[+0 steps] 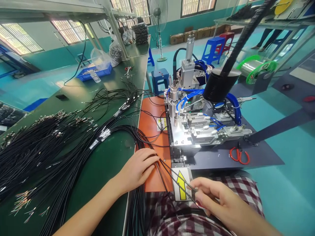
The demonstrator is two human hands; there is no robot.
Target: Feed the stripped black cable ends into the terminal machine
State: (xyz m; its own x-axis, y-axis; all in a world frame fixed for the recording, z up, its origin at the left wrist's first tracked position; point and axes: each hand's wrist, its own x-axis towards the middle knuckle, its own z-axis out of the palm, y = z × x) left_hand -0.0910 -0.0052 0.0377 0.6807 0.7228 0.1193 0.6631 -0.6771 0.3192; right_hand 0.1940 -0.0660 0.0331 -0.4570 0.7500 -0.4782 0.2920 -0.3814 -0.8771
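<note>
Two thin black cables (172, 173) stretch from the fingertips of my left hand (140, 167) down to my right hand (219, 196). My left hand is closed over them at the edge of the orange board (154, 177), its fingers bent and the palm facing down. In my right hand the cables are pinched between thumb and fingers, above my lap; their ends there are partly hidden. Under my left hand a thick bundle of black cables (136, 206) hangs over the bench edge. A metal fixture machine (197, 127) with blue air tubes stands ahead of my right hand.
On the green bench (105, 170) lie many black cables (29, 147) with bare or metal-tipped ends. A blue tray (103, 70) sits farther back. Red-handled cutters (238, 155) rest on the machine's dark base. A white plate with a yellow arrow (181, 186) lies between my hands.
</note>
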